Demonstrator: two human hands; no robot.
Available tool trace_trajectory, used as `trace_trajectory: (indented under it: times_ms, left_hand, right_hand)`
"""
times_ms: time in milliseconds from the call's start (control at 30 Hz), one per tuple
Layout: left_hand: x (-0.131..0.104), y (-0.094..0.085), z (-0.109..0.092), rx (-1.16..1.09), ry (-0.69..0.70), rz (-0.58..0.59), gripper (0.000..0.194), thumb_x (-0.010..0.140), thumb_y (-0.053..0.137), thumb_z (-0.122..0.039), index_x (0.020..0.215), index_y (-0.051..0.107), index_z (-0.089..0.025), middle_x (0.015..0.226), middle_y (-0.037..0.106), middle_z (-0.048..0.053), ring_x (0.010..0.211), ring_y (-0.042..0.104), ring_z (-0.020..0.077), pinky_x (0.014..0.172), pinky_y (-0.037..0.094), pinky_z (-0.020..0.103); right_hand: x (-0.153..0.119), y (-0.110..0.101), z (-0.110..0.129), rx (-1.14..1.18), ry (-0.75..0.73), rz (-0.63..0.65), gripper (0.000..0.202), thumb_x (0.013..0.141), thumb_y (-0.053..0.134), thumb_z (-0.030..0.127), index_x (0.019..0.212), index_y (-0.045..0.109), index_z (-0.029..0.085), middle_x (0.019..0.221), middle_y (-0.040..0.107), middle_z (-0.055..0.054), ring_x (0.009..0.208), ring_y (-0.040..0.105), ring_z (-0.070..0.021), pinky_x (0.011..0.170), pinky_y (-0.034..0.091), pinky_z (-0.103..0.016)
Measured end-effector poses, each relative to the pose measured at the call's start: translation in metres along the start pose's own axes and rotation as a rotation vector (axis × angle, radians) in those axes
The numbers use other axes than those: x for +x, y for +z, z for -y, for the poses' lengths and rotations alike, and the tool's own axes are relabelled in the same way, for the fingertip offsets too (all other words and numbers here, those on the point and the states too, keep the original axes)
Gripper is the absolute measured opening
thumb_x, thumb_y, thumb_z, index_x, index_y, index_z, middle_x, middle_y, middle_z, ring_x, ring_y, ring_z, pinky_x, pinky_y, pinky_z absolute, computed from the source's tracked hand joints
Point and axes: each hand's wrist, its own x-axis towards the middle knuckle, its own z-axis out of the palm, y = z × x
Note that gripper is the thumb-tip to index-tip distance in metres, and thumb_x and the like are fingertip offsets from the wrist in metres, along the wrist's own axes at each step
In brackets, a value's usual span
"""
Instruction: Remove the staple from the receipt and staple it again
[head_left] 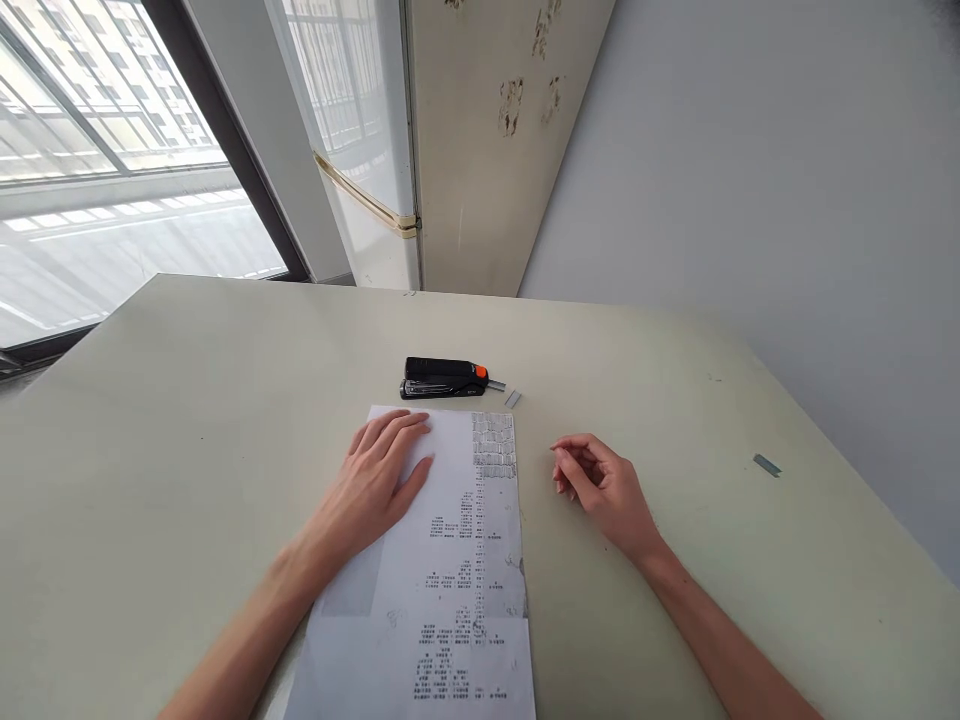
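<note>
My left hand (386, 470) lies flat on the printed paper sheets (450, 560), fingers stretched out near their upper left corner. Many staples (493, 445) sit in close rows at the paper's upper right corner. Just beyond the far edge rests a black stapler (442, 378) with an orange button, a strip of staples poking out of its right end. A short loose staple strip (513, 399) lies beside it. To the right of the paper, my right hand (600, 485) is closed just over the table, thumb against curled fingers; whatever they may hold is hidden.
The pale table (187, 430) reaches to the wall (750, 150) on the right. Another staple strip (766, 465) lies near the table's right edge. Behind the table stand a fridge (480, 150) and, at left, a large window (112, 130).
</note>
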Motion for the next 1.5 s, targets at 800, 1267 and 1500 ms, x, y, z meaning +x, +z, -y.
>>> trace_trajectory:
  times_ms: [800, 1267, 1500]
  left_hand:
    - [0.001, -0.005, -0.004, -0.050, 0.002, -0.036, 0.031, 0.110, 0.045, -0.034, 0.139, 0.051, -0.026, 0.146, 0.058, 0.010, 0.138, 0.052, 0.0295, 0.117, 0.043, 0.052]
    - [0.061, -0.028, 0.000, 0.118, -0.017, -0.222, 0.040, 0.108, 0.051, -0.042, 0.144, 0.048, -0.025, 0.150, 0.052, 0.014, 0.136, 0.048, 0.0342, 0.114, 0.042, 0.057]
    - [0.107, -0.036, 0.015, 0.119, -0.001, 0.060, 0.044, 0.105, 0.050, -0.057, 0.131, 0.062, -0.024, 0.124, 0.073, 0.011, 0.123, 0.061, 0.0342, 0.109, 0.046, 0.055]
  right_hand:
    - [-0.001, 0.002, 0.002, -0.051, -0.025, 0.009, 0.037, 0.099, 0.061, 0.059, 0.099, 0.069, 0.023, 0.078, 0.069, -0.004, 0.067, 0.063, -0.0185, 0.064, 0.053, -0.032]
    - [0.002, 0.001, 0.003, -0.050, -0.084, 0.047, 0.032, 0.100, 0.058, 0.053, 0.097, 0.069, 0.023, 0.072, 0.065, -0.001, 0.060, 0.056, -0.0166, 0.056, 0.046, -0.030]
    - [0.005, -0.002, 0.004, 0.020, -0.090, 0.066, 0.026, 0.099, 0.059, 0.048, 0.096, 0.068, 0.024, 0.072, 0.064, -0.001, 0.061, 0.056, -0.0168, 0.056, 0.044, -0.030]
